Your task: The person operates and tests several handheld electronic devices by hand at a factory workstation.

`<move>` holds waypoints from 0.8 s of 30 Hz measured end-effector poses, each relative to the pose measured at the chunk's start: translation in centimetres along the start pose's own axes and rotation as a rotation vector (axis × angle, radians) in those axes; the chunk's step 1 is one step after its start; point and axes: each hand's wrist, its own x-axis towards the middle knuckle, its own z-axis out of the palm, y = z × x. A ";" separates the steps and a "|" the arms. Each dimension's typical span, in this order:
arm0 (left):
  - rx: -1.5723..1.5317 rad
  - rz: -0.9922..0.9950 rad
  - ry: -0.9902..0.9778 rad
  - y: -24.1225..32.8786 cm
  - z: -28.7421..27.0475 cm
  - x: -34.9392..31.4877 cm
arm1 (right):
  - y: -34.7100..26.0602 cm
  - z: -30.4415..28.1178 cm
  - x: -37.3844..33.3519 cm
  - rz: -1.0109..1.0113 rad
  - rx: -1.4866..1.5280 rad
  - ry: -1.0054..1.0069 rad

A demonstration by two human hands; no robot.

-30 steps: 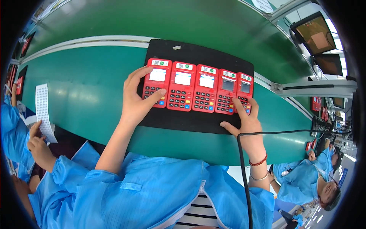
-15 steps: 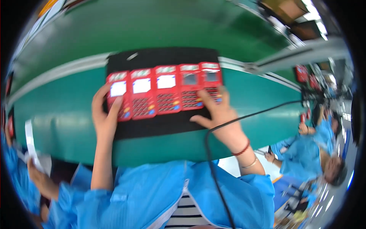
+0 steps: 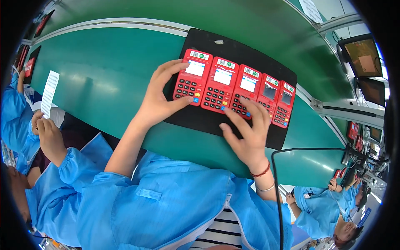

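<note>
Several red handheld card terminals lie side by side on a black mat (image 3: 254,54). The leftmost terminal (image 3: 194,75), the second terminal (image 3: 219,85) and the third terminal (image 3: 246,83) have lit white screens; the two at the right, including the end terminal (image 3: 285,100), are dark. My left hand (image 3: 160,98) spans the leftmost terminal's left side, fingertips at its upper edge and thumb over its lower keys. My right hand (image 3: 250,135) is spread over the lower keypads, its index fingertip near the second terminal's blue key and another finger over the third. Neither hand grips anything.
The mat lies on a green table (image 3: 112,75) with a metal rail behind. A black cable (image 3: 279,175) runs past my right forearm. At the left, a person's hand (image 3: 50,137) holds a white label strip (image 3: 50,93). Monitors (image 3: 361,56) and co-workers are at the right.
The view has turned, so mat and terminals now sit tilted and farther right. My right hand went from the two right-hand terminals to the second and third; my left thumb now lies over lower keys.
</note>
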 end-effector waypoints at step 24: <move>-0.016 -0.122 0.079 0.5 0.6 1.0 | 0.7 2.5 0.3 0.033 0.047 -0.041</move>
